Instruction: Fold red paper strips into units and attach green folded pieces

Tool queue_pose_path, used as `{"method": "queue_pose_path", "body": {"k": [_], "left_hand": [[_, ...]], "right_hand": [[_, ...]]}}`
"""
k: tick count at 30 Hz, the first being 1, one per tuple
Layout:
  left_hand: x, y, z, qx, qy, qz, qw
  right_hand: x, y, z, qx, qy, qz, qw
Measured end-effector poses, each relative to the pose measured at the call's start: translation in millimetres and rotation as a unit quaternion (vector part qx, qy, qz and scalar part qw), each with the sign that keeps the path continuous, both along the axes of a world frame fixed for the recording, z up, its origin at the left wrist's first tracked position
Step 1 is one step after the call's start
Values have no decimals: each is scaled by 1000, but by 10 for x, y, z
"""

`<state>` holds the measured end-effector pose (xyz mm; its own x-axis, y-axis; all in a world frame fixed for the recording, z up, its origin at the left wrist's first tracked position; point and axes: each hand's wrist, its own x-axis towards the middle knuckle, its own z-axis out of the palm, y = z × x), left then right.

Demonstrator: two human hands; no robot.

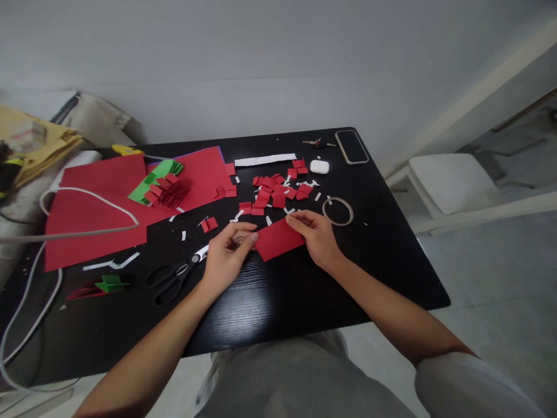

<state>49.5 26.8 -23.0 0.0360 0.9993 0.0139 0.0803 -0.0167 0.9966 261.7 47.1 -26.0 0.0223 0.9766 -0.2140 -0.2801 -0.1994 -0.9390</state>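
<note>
A red paper rectangle (278, 239) is held between my hands above the black table (331, 293). My left hand (227, 254) pinches its left end between thumb and fingers. At its upper right corner, my right hand (317, 235) grips the paper, thumb on top. Small folded red pieces (278, 199) and white paper scraps lie just beyond the paper. Black-handled scissors (169, 284) rest left of my left hand, their blades partly hidden by it.
Large red sheets (98, 212) and a green folded piece (152, 184) lie at the left, near white cables (32, 322). A tape ring (350, 213), white case (319, 167), keys (321, 143) and phone (351, 147) are at the right.
</note>
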Motion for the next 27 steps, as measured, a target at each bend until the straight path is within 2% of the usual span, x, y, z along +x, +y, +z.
{"method": "queue_pose_path", "body": {"k": [6, 14, 19, 24, 27], "left_hand": [[13, -3, 10, -3, -7, 17, 1000], [-3, -1, 11, 9, 9, 0, 1000], [27, -22, 41, -15, -23, 8, 1000], [114, -82, 58, -57, -25, -29, 998], [120, -92, 44, -66, -30, -23, 997]], "right_hand": [[-18, 0, 2, -12, 10, -1, 1000], [-21, -4, 10, -4, 10, -18, 1000], [-23, -4, 11, 3, -3, -22, 1000], [-15, 0, 9, -1, -12, -20, 1000], [-10, 8, 18, -4, -5, -29, 1000]]}}
